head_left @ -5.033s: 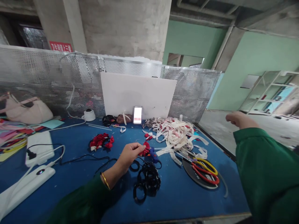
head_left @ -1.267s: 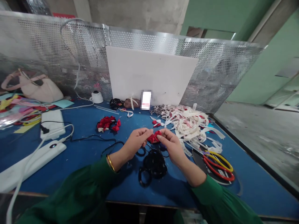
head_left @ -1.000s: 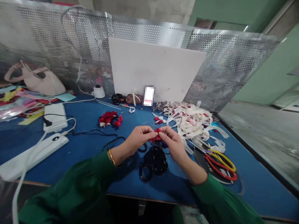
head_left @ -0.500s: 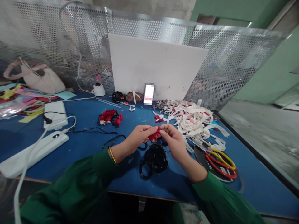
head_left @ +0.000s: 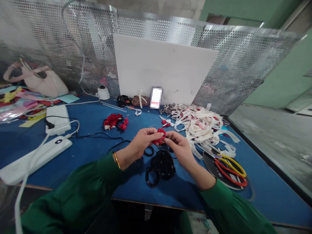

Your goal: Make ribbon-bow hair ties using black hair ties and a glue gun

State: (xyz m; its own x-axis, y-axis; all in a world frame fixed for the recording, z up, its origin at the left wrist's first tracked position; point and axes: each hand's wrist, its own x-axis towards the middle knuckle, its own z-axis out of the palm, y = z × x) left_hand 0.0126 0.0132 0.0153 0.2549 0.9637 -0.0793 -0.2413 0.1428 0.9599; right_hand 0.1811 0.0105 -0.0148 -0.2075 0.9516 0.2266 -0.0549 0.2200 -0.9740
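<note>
Over the blue table [head_left: 87, 151], just beyond the black bands [head_left: 163, 165], my left hand [head_left: 141, 143] pinches the red cloth [head_left: 159, 137] between thumb and fingers, my right hand [head_left: 180, 149] pinching its right edge. It looks bright and bunched, a small dark bit [head_left: 166, 136] showing there.

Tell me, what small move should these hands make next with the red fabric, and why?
Perhaps the right hand could gently tug the small dark bit at the edge of the red fabric: its fingers are right there, while the left hand pinches the fabric.
</note>
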